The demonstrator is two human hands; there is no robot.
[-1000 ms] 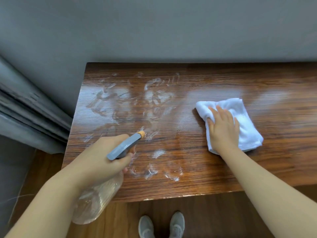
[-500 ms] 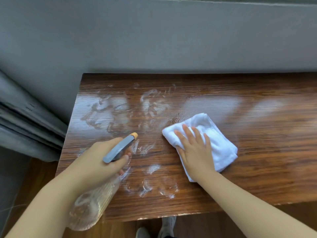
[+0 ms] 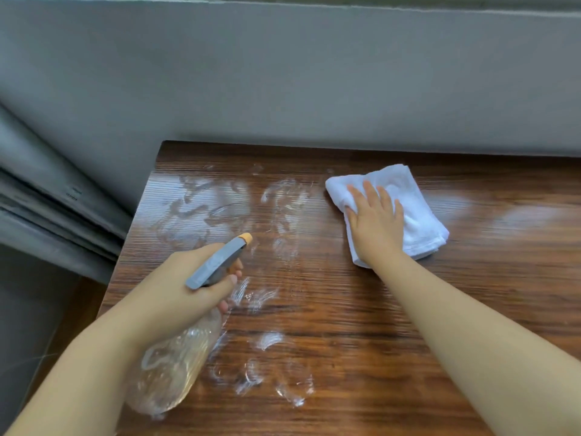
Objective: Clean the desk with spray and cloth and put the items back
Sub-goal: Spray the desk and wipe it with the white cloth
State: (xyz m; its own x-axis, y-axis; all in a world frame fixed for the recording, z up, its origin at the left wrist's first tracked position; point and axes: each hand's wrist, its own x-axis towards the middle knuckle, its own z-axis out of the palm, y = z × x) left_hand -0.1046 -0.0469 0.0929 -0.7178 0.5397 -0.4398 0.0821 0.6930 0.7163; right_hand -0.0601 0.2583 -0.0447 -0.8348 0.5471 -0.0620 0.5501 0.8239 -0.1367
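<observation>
Left hand (image 3: 176, 284) is wrapped around the neck of a clear spray bottle (image 3: 171, 366), fingers curled at the trigger under its grey head; the orange nozzle (image 3: 245, 237) is aimed over the desk. Right hand (image 3: 375, 221) is laid flat, fingers spread, pressed on a folded white cloth (image 3: 418, 212) near the desk's far edge. Wet spray smears (image 3: 201, 209) are seen toward the far left corner of the wooden desk (image 3: 345, 325) and near the front edge. Grey curtain (image 3: 47, 202) is hung past the left edge.
</observation>
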